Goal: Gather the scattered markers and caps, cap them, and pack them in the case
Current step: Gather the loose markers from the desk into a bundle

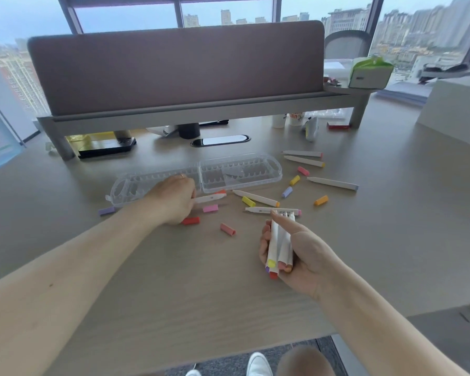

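Right hand (299, 253) is clutching a bundle of markers (278, 245), near centre. Left hand (174, 199) is pinching a single marker (212, 198) beside the open case (255, 158). I'm judging the bundle overfull: adding more risks spilling it among the loose caps (227, 229).

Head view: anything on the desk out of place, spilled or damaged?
Only the expected mess: uncapped markers and loose caps lie scattered on the desk in front and right of the open case. The right hand holds a bundle of markers, the left hand grips one marker. Nothing looks damaged.
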Action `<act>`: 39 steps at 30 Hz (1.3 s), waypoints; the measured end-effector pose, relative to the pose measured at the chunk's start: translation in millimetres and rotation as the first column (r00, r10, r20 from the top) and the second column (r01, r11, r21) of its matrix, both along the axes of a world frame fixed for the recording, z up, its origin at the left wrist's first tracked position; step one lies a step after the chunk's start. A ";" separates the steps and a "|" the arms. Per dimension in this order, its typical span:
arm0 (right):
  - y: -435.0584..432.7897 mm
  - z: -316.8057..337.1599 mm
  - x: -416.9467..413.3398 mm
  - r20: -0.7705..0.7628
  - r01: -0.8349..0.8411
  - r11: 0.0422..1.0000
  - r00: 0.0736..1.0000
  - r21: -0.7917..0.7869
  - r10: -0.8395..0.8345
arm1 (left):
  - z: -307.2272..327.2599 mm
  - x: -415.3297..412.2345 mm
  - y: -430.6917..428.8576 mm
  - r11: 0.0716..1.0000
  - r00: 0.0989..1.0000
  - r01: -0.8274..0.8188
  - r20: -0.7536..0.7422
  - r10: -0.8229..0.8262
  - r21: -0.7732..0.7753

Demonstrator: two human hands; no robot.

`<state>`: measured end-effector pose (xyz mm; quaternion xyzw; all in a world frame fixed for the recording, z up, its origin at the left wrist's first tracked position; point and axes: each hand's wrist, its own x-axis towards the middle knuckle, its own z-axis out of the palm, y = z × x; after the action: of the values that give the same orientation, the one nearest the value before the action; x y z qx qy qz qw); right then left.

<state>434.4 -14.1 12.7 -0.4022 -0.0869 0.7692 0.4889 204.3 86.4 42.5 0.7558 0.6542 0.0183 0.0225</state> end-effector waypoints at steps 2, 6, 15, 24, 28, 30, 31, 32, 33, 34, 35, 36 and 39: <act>1.5 0.2 0.8 -0.015 0.033 0.999 0.999 -0.001 -0.033 | 16.2 8.2 -9.4 1.000 0.990 -0.016 0.140 0.018 -0.010; 9.0 -1.4 1.1 -0.081 0.112 0.994 0.991 0.008 -0.111 | 46.6 50.9 -42.8 0.983 0.907 0.066 0.421 0.012 -0.172; 6.4 -1.0 23.1 0.053 0.196 0.981 0.979 0.016 -0.196 | 39.4 100.9 -49.4 0.968 0.874 0.135 0.486 -0.016 -0.212; 1.1 2.5 76.7 0.171 0.258 0.966 0.951 0.024 -0.258 | -4.9 127.4 -24.0 0.961 0.930 0.270 0.273 -0.244 -0.062; 0.0 4.6 88.3 0.177 0.238 0.971 0.955 0.036 -0.240 | -17.4 145.3 -29.0 0.949 0.935 0.313 0.182 -0.304 -0.022; 0.2 5.3 89.7 0.143 0.235 0.972 0.961 0.029 -0.236 | -15.6 142.1 -34.2 0.938 0.925 0.342 0.197 -0.325 -0.056; 1.0 5.2 90.1 0.126 0.238 0.971 0.963 0.016 -0.239 | -11.5 139.7 -37.7 0.932 0.921 0.350 0.216 -0.325 -0.092; 2.2 4.9 90.2 0.112 0.244 0.970 0.964 0.000 -0.242 | -9.1 136.5 -39.0 0.930 0.920 0.348 0.236 -0.314 -0.117; 3.5 4.9 90.3 0.099 0.250 0.968 0.964 -0.013 -0.247 | -5.6 134.8 -41.0 0.934 0.921 0.334 0.255 -0.294 -0.128; 4.8 4.4 90.3 0.085 0.256 0.966 0.964 -0.024 -0.253 | -3.4 134.5 -41.4 0.948 0.924 0.300 0.281 -0.259 -0.111; 5.9 4.1 90.3 0.071 0.258 0.966 0.964 -0.031 -0.256 | -2.3 135.7 -40.7 0.965 0.934 0.244 0.294 -0.206 -0.099; 6.8 3.9 90.6 0.057 0.257 0.966 0.965 -0.035 -0.255 | -1.1 137.1 -39.8 0.979 0.950 0.175 0.279 -0.141 -0.102; 7.8 4.3 92.7 0.015 0.232 0.972 0.973 -0.044 -0.232 | -0.2 144.2 -40.4 0.981 0.991 0.038 0.133 -0.013 -0.192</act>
<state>527.1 -6.4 17.0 -0.4245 -0.0240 0.7066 0.5657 348.5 46.0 42.3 0.7555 0.6402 0.0037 0.1392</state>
